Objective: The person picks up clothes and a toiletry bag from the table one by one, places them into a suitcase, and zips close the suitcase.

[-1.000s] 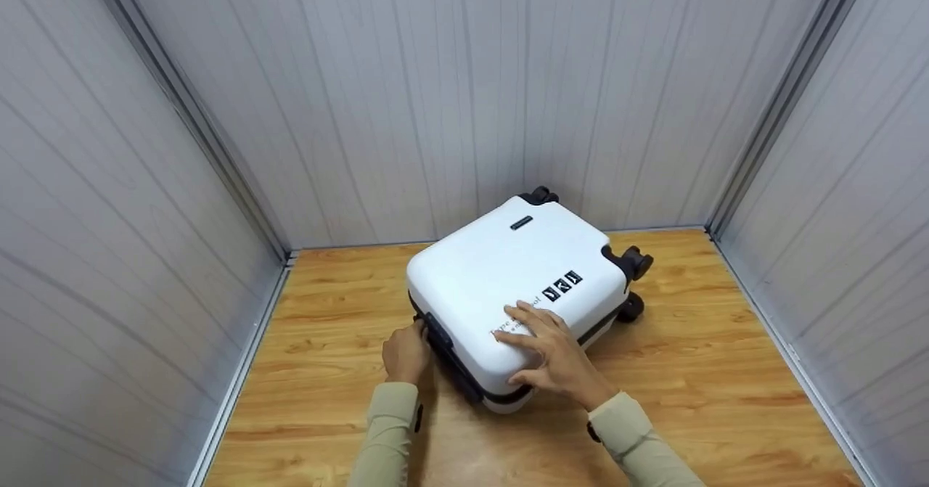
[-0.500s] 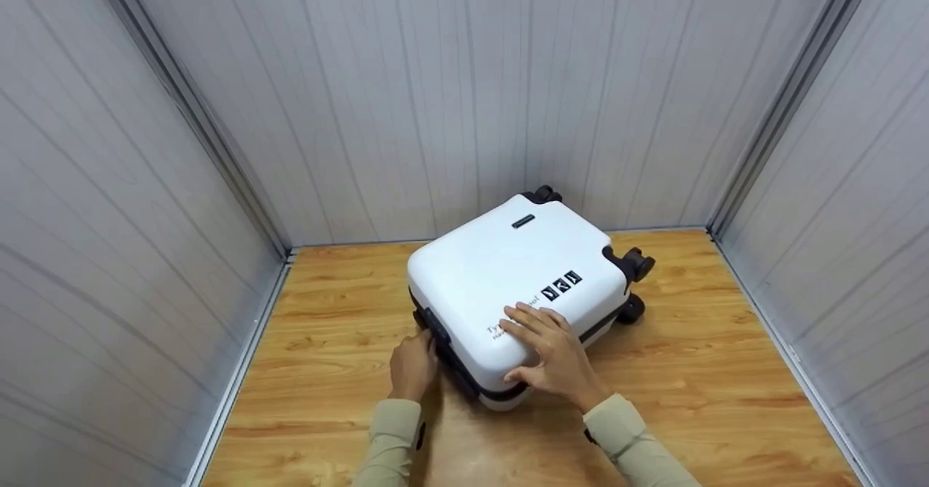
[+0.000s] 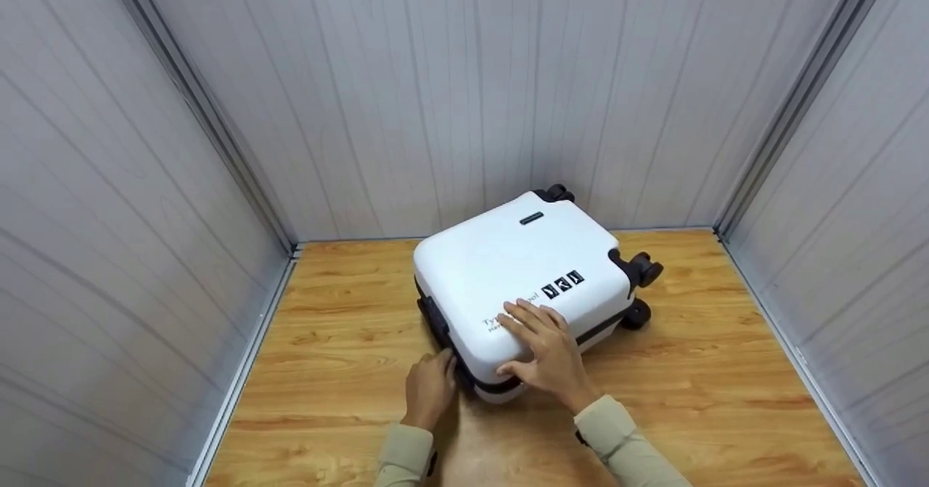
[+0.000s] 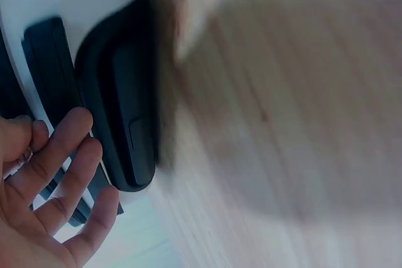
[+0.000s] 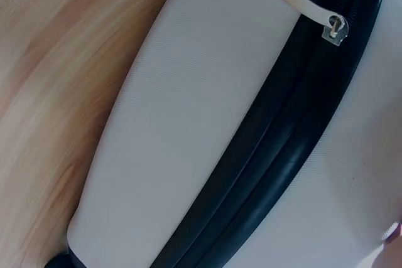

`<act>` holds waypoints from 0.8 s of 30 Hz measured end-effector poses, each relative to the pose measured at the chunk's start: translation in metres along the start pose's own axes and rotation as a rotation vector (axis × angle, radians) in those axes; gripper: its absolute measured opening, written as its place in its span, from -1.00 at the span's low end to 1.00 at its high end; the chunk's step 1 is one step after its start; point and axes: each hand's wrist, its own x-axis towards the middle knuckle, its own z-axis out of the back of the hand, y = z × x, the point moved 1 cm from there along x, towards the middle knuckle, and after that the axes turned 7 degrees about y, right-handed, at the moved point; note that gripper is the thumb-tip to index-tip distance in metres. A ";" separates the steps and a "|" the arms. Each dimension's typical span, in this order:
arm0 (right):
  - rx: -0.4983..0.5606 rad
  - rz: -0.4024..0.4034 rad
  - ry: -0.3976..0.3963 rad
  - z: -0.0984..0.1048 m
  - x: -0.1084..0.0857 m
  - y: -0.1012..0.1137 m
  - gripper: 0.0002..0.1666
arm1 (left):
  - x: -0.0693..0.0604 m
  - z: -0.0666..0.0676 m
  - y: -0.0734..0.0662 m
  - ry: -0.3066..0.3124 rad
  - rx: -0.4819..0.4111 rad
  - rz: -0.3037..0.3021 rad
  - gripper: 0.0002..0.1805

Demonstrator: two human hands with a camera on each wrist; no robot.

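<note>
A white hard-shell suitcase [image 3: 501, 269] lies flat on the wooden floor, its wheels pointing to the back right. At its handle end, my left hand [image 3: 430, 387] is against the dark zipper seam. In the left wrist view its thumb and index finger pinch a small metal zipper pull [image 4: 28, 153], mostly hidden, while the other fingers extend beside the black handle [image 4: 122, 105]. My right hand [image 3: 548, 356] rests on the lid's near corner with fingers spread and thumb over the edge. Another zipper pull [image 5: 308, 7] hangs loose on the suitcase's side in the right wrist view.
A pale panelled wall [image 3: 472, 95] stands close behind the suitcase. Side walls rise at left [image 3: 109, 255] and right [image 3: 849, 240]. Black wheels [image 3: 644, 269] stick out at the right end. Wooden floor [image 3: 341, 313] surrounds the suitcase.
My left hand has slid along the suitcase's handle end toward its near corner. The right hand stays on the lid. The view has shifted slightly.
</note>
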 end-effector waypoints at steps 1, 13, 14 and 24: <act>0.000 -0.006 -0.001 0.000 0.001 0.001 0.08 | -0.002 0.000 -0.001 -0.002 0.002 -0.008 -0.78; 0.061 0.002 -0.038 -0.008 0.005 0.001 0.07 | -0.023 0.002 -0.011 -0.009 -0.065 -0.015 -0.64; 0.076 0.012 -0.025 -0.007 0.005 -0.001 0.05 | -0.024 0.002 -0.011 -0.008 -0.065 -0.004 -0.64; 0.053 -0.191 0.182 0.020 -0.004 -0.061 0.29 | -0.023 0.004 -0.011 0.098 -0.107 0.088 -0.64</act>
